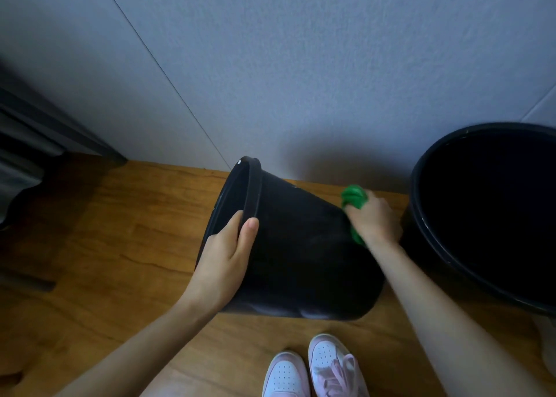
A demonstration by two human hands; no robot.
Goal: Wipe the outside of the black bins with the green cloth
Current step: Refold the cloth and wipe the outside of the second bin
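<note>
A grey wall [301,80] meets a wooden floor [135,231]. At the right stands an upright black bin [481,210], untouched. In the middle a tilted black bin [301,246] leans with its mouth to the left, probably to turn its outer wall upward for wiping. The left hand [227,255] grips its rim, thumb outside, to steady it. The right hand [374,219] clutches the bunched green cloth [355,196] against the bin's far side, near its base. Pale shoes [313,369] show below.

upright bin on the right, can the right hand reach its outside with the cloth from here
Probably yes: the right hand grips the green cloth at the tilted bin, right beside the upright bin, nothing between.
</note>
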